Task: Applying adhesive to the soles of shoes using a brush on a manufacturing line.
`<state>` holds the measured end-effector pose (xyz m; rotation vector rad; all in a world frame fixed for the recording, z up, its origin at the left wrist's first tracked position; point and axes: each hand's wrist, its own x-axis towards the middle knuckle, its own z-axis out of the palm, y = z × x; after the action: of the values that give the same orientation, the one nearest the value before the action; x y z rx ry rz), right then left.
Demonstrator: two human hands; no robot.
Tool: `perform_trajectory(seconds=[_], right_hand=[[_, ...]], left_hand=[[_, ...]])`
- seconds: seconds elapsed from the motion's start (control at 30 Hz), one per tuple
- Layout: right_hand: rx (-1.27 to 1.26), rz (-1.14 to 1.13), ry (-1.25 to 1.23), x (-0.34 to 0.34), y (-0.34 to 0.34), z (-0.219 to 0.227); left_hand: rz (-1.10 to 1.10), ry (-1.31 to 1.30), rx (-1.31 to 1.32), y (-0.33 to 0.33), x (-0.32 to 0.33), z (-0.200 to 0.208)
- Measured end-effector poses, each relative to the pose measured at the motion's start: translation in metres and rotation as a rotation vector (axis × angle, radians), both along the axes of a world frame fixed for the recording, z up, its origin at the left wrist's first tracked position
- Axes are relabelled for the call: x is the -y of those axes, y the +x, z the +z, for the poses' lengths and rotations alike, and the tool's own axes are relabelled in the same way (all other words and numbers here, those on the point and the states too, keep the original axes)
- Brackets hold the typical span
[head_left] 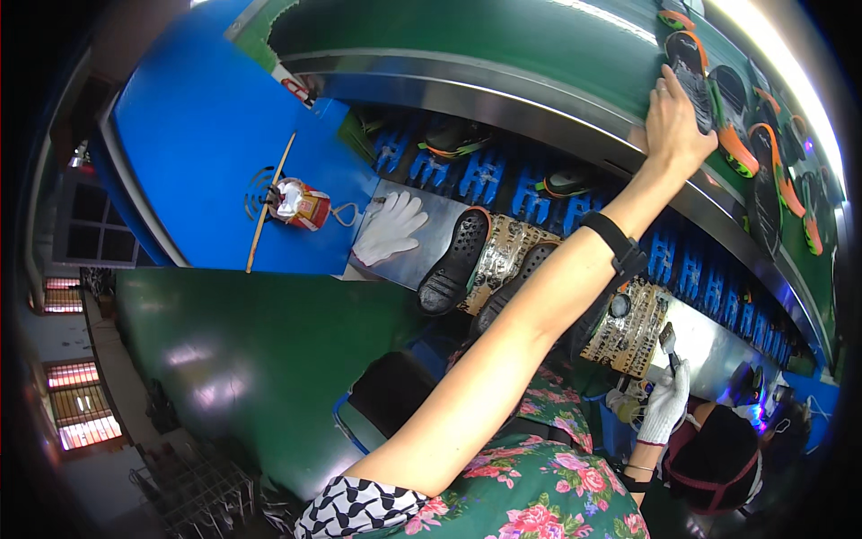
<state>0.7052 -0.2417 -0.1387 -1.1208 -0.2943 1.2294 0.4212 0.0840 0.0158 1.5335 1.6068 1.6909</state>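
Green conveyor [503, 40] lies ahead; left hand [678, 130] reaches rightward, fingers [665, 90] touching a shoe [695, 93].

The shoe [693, 95] looks matt, rubbery — the metal rail [467, 92] glossy.

Ngl, I'm getting 0 readable text from here. The red packet [312, 212] on the blue panel [193, 121] looks printed, but it's too small.

Pink-flowered green garment [548, 499], white glove [392, 229], shoe [690, 88] seemingly black and orange
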Motion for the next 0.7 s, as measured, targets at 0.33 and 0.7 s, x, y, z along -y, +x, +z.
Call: perform_trajectory(seconds=[0.33, 0.7], right_hand=[[-0.057, -0.007, 0.043, -0.001, -0.011, 0.009], [-0.253, -0.058, 0.077, -0.004, -0.012, 0.009]], left_hand=[[-0.041, 0.338, 0.162, -0.054, 0.060, -0.013], [-0.042, -0.585, 0.424, -0.152, 0.316, -0.239]])
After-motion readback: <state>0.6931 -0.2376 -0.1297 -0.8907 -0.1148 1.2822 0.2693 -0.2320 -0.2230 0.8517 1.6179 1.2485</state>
